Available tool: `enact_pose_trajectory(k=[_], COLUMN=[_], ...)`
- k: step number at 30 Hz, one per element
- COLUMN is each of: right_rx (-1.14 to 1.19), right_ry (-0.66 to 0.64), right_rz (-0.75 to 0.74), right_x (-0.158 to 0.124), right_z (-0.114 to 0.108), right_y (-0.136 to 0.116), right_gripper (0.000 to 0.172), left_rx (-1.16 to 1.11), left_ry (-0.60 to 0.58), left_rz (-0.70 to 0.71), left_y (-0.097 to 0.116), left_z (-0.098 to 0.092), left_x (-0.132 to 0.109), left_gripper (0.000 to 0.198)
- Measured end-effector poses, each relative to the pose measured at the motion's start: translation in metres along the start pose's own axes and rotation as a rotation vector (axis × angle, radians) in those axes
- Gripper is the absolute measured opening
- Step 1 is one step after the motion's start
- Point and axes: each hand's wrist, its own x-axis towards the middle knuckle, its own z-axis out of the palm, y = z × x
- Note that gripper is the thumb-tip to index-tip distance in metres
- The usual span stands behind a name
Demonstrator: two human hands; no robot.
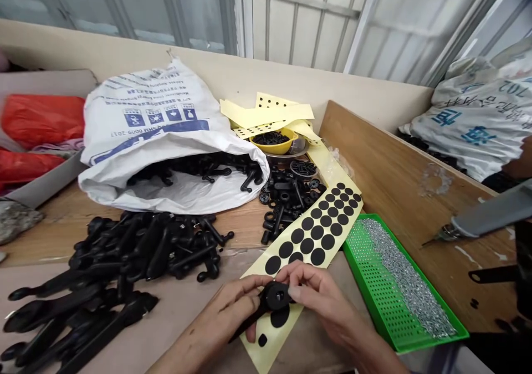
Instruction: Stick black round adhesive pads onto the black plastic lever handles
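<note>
Left hand (233, 307) and right hand (322, 302) pinch a black plastic round-headed handle (272, 299) steady, directly over the yellow paper strip of black round pads (316, 232), which keeps the pads within reach.

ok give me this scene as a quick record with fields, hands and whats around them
left hand: left hand grips the black part by its handle
right hand: right hand has its fingers on the part's round head
under hands: yellow sheet of round black pads
right: green tray holding screws
left: pile of black parts
behind: white sack spilling more parts; yellow bowl of small black pieces
far right: driver tool, tip toward the tray
</note>
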Motion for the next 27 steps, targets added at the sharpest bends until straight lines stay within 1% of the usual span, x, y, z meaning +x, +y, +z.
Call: enact_pose_trajectory(k=[3, 5, 7, 11, 13, 16, 21, 24, 27], right_rx=[-0.006, -0.008, -0.005, 0.028, 0.050, 0.058, 0.004, -0.013, -0.017], right_ry=[0.002, 0.006, 0.005, 0.008, 0.010, 0.008, 0.015, 0.018, 0.023], right_rz=[0.007, 0.015, 0.020, 0.047, 0.060, 0.062, 0.053, 0.051, 0.060], right_x=[0.000, 0.000, -0.001, -0.001, -0.001, 0.000, 0.001, 0.001, 0.001], right_z=[0.000, 0.000, 0.000, 0.000, 0.000, -0.001, 0.000, 0.001, 0.002], right_y=[0.002, 0.003, 0.002, 0.002, 0.003, 0.005, 0.008, 0.008, 0.008], right_gripper=[0.018, 0.018, 0.018, 0.020, 0.020, 0.020, 0.020, 0.019, 0.019], left_rx=[0.038, 0.037, 0.024, -0.086, -0.119, -0.111, -0.085, -0.062, -0.045], left_ry=[0.109, 0.143, 0.123, 0.005, -0.031, -0.024, -0.025, -0.034, -0.011], left_rz=[-0.066, -0.081, -0.067, 0.000, 0.026, 0.033, 0.018, -0.018, -0.048], left_y=[0.000, -0.003, -0.007, -0.012, -0.012, -0.010, -0.005, -0.003, -0.002], left_z=[0.001, 0.001, 0.000, 0.000, 0.000, 0.000, 0.002, 0.001, 0.001], left_x=[-0.005, -0.006, -0.004, 0.001, 0.002, 0.002, -0.001, -0.002, -0.002], left_gripper=[0.043, 0.044, 0.046, 0.051, 0.049, 0.045, 0.045, 0.045, 0.045])
